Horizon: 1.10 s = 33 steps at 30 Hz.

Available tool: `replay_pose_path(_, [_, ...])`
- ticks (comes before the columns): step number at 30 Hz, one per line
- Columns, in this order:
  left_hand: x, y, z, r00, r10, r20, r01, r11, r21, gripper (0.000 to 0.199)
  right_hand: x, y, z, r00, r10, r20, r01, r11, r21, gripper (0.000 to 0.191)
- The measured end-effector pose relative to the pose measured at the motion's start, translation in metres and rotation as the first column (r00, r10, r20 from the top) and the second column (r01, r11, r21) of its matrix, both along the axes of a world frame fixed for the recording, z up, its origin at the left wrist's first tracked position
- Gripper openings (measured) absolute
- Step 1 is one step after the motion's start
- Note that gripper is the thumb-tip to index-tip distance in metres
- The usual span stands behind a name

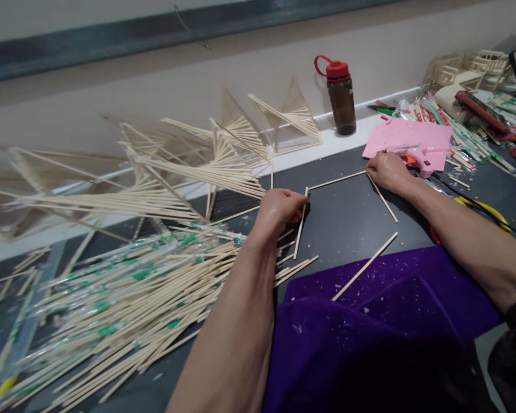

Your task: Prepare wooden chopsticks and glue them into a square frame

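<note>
My left hand [282, 207] is closed, its fingertips pinching the upper part of a short wooden stick [300, 229] that lies on the dark table. A second wooden stick [337, 180] runs from near that stick's top over to my right hand [387, 170]. There my right fingers are closed at the corner where it meets a third wooden stick [383, 198], which slants down toward me. Whether the ends are joined is hidden under the fingertips. Another loose stick [365, 266] lies partly on the purple cloth [391, 292], apart from both hands.
Many loose and wrapped sticks [155, 304] cover the table at left. Twisted stick structures [241, 166] stand along the wall. A brown bottle with a red lid [341, 100] is behind. A pink glue gun [423, 160] rests on pink sheet [395, 135], near yellow-handled scissors [494, 209].
</note>
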State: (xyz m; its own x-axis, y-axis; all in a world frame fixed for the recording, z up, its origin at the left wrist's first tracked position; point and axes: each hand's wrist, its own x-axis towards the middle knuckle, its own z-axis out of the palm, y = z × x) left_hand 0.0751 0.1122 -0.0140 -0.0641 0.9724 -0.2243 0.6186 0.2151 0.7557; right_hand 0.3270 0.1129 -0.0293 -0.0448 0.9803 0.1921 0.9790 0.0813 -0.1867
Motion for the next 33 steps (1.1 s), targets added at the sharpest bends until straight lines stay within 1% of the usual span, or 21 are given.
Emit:
replay_pose_path(3, [-0.004,0.000,0.003,0.967,0.001,0.254,0.009,0.999,-0.037,0.009,0.002,0.002,-0.002,1.000,0.007,0.000,-0.007,1.000,0.007,0.031])
replay_pose_path(5, [-0.004,0.000,0.005,0.919,-0.016,0.393,0.038,0.998,-0.048,0.007,0.001,0.001,-0.001,1.000,0.014,0.001,-0.014,1.000,0.011,0.031])
replay_pose_path(7, [-0.002,-0.001,0.008,0.867,-0.026,0.498,0.060,0.997,-0.053,0.009,0.000,-0.001,0.005,1.000,0.008,0.000,-0.008,1.000,0.024,0.031])
replay_pose_path(10, [0.001,0.000,0.011,0.803,-0.022,0.595,0.082,0.994,-0.074,0.013,-0.001,-0.006,0.025,0.999,0.010,-0.036,-0.008,0.997,0.070,0.030])
replay_pose_path(12, [0.004,0.000,0.012,0.776,-0.023,0.630,0.101,0.991,-0.088,0.015,0.004,-0.009,0.045,0.996,0.036,-0.078,-0.027,0.994,0.106,0.029])
replay_pose_path(14, [0.007,0.000,0.012,0.755,-0.036,0.655,0.124,0.988,-0.089,0.015,0.016,-0.013,0.065,0.993,0.031,-0.112,-0.015,0.990,0.143,0.026])
replay_pose_path(16, [0.011,-0.002,0.013,0.744,-0.052,0.666,0.141,0.987,-0.081,0.014,0.034,-0.019,0.082,0.989,-0.025,-0.143,0.052,0.982,0.183,0.025])
replay_pose_path(18, [0.015,-0.005,0.015,0.745,-0.066,0.664,0.151,0.986,-0.072,0.014,0.056,-0.027,0.090,0.978,-0.108,-0.178,0.145,0.966,0.213,0.027])
replay_pose_path(20, [0.019,-0.008,0.018,0.750,-0.079,0.657,0.159,0.985,-0.063,0.013,0.077,-0.037,0.088,0.958,-0.208,-0.195,0.247,0.948,0.200,0.028])
replay_pose_path(21, [0.021,-0.010,0.019,0.754,-0.083,0.651,0.161,0.985,-0.061,0.013,0.085,-0.042,0.084,0.946,-0.267,-0.182,0.297,0.941,0.161,0.028])
replay_pose_path(23, [0.024,-0.014,0.022,0.764,-0.092,0.639,0.166,0.984,-0.057,0.012,0.095,-0.054,0.073,0.919,-0.379,-0.109,0.385,0.922,0.035,0.029])
replay_pose_path(25, [0.026,-0.016,0.024,0.772,-0.100,0.627,0.165,0.985,-0.047,0.012,0.098,-0.062,0.061,0.894,-0.448,-0.015,0.446,0.892,-0.066,0.034])
replay_pose_path(27, [0.025,-0.017,0.025,0.775,-0.107,0.622,0.155,0.988,-0.024,0.012,0.094,-0.064,0.051,0.875,-0.483,0.029,0.483,0.869,-0.105,0.040])
replay_pose_path(29, [0.024,-0.018,0.025,0.776,-0.104,0.623,0.140,0.990,-0.009,0.012,0.087,-0.060,0.045,0.873,-0.486,0.026,0.486,0.867,-0.113,0.043])
replay_pose_path(31, [0.022,-0.018,0.025,0.775,-0.095,0.625,0.130,0.991,-0.011,0.011,0.080,-0.052,0.043,0.873,-0.487,0.003,0.483,0.865,-0.135,0.040])
replay_pose_path(33, [0.020,-0.018,0.023,0.777,-0.086,0.624,0.128,0.992,-0.023,0.012,0.076,-0.042,0.042,0.864,-0.503,-0.019,0.492,0.853,-0.175,0.032])
